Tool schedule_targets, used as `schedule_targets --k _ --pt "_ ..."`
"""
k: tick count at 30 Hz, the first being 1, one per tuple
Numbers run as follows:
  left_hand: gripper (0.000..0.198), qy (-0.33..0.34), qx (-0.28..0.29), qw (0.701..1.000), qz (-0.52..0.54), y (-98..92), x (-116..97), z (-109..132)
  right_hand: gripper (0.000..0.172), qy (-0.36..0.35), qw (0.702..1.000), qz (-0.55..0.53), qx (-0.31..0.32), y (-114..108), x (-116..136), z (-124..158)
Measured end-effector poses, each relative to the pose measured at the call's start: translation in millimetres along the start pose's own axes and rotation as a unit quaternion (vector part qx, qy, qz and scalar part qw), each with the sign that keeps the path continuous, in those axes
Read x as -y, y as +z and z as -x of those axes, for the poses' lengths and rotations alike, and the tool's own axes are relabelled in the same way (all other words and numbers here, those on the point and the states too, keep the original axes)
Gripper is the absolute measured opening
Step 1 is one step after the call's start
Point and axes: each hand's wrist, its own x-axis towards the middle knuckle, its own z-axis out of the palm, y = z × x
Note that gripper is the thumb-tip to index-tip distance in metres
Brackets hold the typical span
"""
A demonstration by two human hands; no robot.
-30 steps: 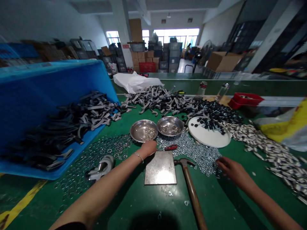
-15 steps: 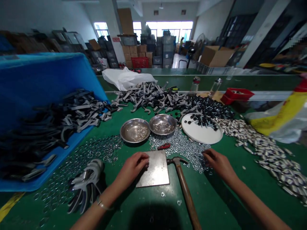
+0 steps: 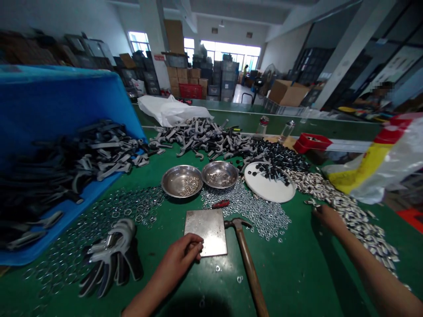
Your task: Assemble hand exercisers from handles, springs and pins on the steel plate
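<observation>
Left hand (image 3: 180, 255) curled tight on the near edge of the steel plate (image 3: 205, 229), anything pinched too small to see, hammer (image 3: 247, 259) just beside the plate, right hand (image 3: 327, 216) touching the heap of silver sleeves (image 3: 355, 218), grip unclear, two steel bowls (image 3: 181, 180) beyond

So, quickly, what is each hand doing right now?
Left hand: loosely closed, fingertips on the metal plate's near edge.
Right hand: at the silver cylinder pile; grip cannot be told.
</observation>
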Motion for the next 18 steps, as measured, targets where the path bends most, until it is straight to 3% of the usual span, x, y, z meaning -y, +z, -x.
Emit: schedule_targets --k 4,7,9,12,18 --pt "0.027 0.007 0.006 0.997 0.075 13.0 -13.8 -3.4 0.043 0.009 0.982 -0.126 0.142 18.9 45.0 43.5" --pt "0.025 0.014 0.024 0.992 0.125 27.4 -28.6 -10.3 0.041 0.017 0.934 -0.274 0.227 43.4 102.2 70.2" --pt "0.023 0.022 0.039 0.99 0.133 37.4 -36.0 -14.5 0.039 0.006 0.915 -0.319 0.247 60.4 141.8 72.8" --pt "0.021 0.039 0.037 0.992 0.116 44.3 -39.8 -15.0 0.035 -0.034 0.911 -0.315 0.262 84.1 190.0 60.0" --pt "0.022 0.006 -0.024 0.988 0.155 22.9 -29.9 -2.5 0.031 -0.077 0.909 -0.312 0.267 117.1 244.3 52.2"
